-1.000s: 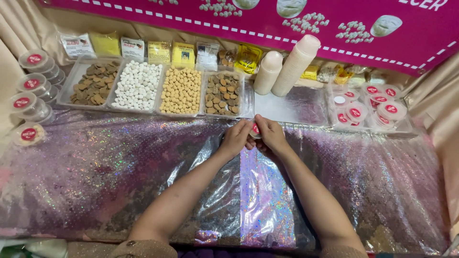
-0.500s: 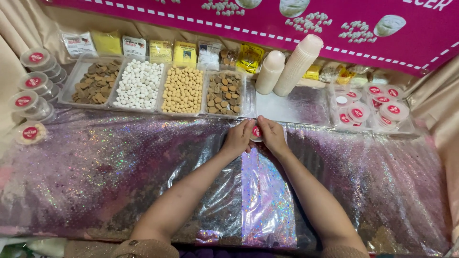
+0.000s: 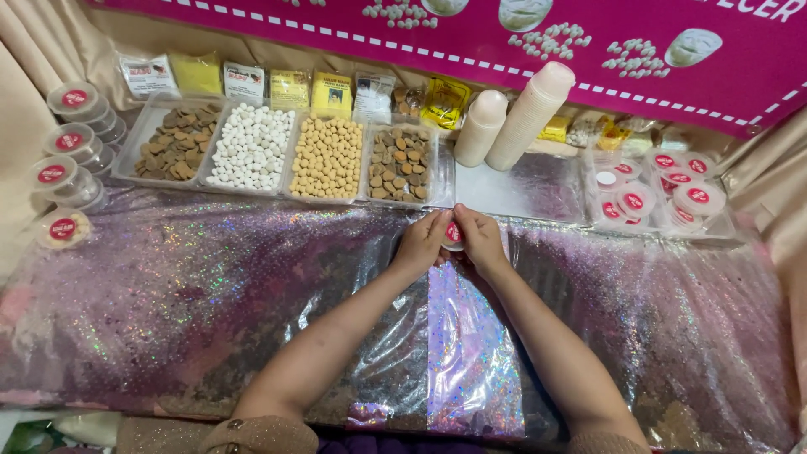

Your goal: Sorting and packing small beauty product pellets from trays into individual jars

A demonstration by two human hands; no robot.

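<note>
Hands: left hand and right hand are pressed in together from both sides, fingertips clamped on one small round container with a red label on its lid.
Where the container is: up off the tabletop by the look of it, right between the fingertips, just in front of the near edge of the trays.
Trays: four clear trays in a row at the back, brown pieces, white balls, tan balls, mixed brown bits. The last one's front edge sits really close to the hands, so not much slack there.
Cup stacks: two leaning stacks of pale cups just right of the trays, behind the right hand.
Lidded tubs right: a bunch of the same red-labelled tubs in a clear tray, well apart from the hands.
Lidded tubs left: more stacked along the left edge, one loose one nearer the front.
Open room: the whole glittery sheet on both sides of the forearms is bare, lots of space left and right; the back is the crowded bit.
Back edge: small packets lined up against a pink banner.
</note>
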